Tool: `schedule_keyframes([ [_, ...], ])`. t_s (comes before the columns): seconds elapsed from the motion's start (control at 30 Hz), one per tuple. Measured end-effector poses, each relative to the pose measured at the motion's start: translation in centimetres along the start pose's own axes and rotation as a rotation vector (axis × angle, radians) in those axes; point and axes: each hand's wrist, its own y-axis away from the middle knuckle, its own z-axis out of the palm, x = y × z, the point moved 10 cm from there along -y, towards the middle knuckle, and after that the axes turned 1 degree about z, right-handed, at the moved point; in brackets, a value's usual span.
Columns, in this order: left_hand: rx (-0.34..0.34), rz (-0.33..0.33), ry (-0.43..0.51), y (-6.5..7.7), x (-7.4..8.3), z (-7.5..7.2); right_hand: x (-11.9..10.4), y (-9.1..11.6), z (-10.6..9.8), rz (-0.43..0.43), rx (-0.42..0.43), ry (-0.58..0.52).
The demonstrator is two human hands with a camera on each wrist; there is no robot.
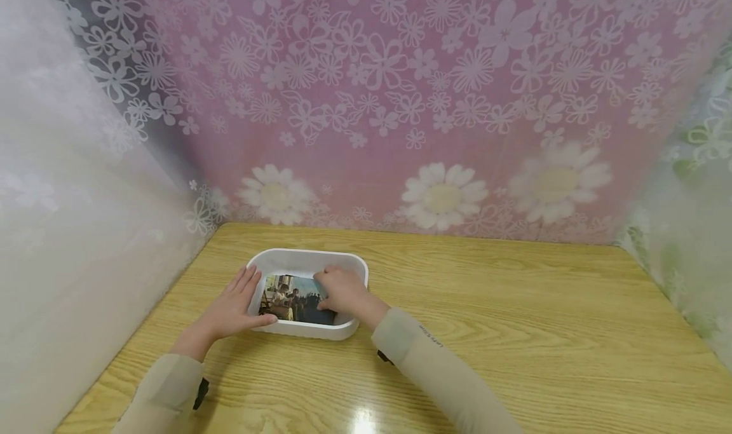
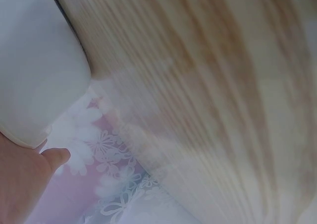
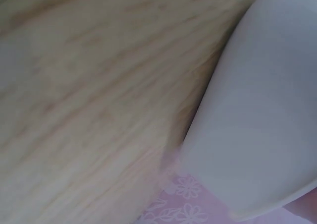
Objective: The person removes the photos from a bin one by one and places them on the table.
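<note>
A white tray [image 1: 303, 330] with rounded corners and raised walls sits on the wooden table. Inside it lies a printed picture card [image 1: 291, 299], showing figures at the left and a bluish, darker part at the right. My left hand [image 1: 231, 307] rests on the tray's left end, fingers spread along the rim and thumb across the front left corner. My right hand [image 1: 343, 291] reaches over the right end into the tray, with thumb and forefinger pinching the card at its right side. Both wrist views show the tray's outer wall [image 2: 39, 60], and the card is hidden there.
The wood-grained table [image 1: 515, 319] extends well to the right of the tray. A pink flowered curtain [image 1: 366, 116] hangs behind the table's back edge. Pale sheets close in the left side [image 1: 74, 199] and the right side [image 1: 686, 262].
</note>
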Motion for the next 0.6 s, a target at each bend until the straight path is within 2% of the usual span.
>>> schedule_keyframes([
  [0.37, 0.001, 0.001, -0.016, 0.0, 0.0, 0.1, 1.0, 0.0, -1.0, 0.011, 0.077, -0.330],
  [0.6, -0.026, 0.002, -0.034, -0.1, -0.3, 0.4, 2.2, 0.5, -1.4, 0.063, 0.087, -0.557],
])
